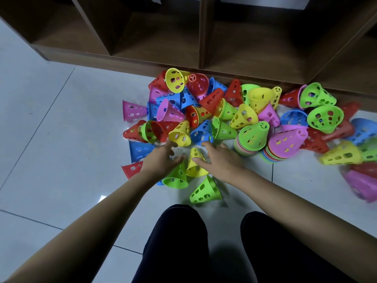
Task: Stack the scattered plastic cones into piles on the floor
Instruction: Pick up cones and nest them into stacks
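Covering a green cone's [176,177] narrow end, the left hand [161,158] lies spread.

Glossy perforated plastic cones [222,111], shiny pale tiled floor [61,123] (reflecting light), matt brown wooden shelving [155,45]

glossy pale tile floor [61,123] with dark grout lines meets a dark brown wooden open-cubby shelf unit [200,37].
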